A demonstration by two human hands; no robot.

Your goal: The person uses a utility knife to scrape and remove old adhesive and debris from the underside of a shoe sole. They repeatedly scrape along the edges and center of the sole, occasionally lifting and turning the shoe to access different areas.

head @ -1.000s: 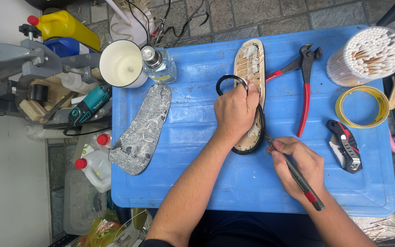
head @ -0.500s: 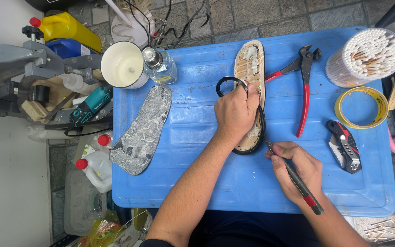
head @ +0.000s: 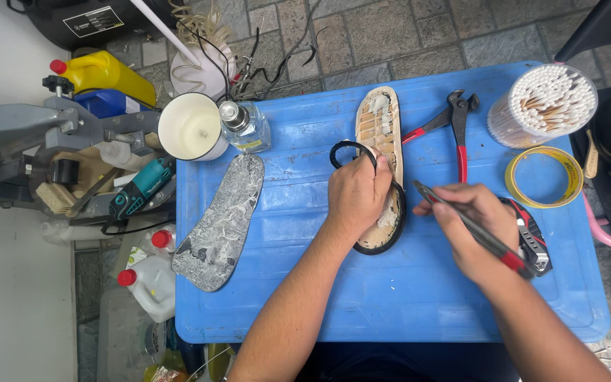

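Pressing down on a tan shoe sole (head: 380, 134) at the middle of the blue plastic table (head: 305, 297), left hand (head: 357, 194) curled closed over its heel half. Gripping a thin metal tool with a red handle (head: 469, 225), right hand (head: 472, 233) closed around it just right of the sole. Beside: grey insole (head: 219, 223) to the left, red-handled pincers (head: 454, 127), yellow tape roll (head: 544, 177), tub of cotton swabs (head: 547, 105).
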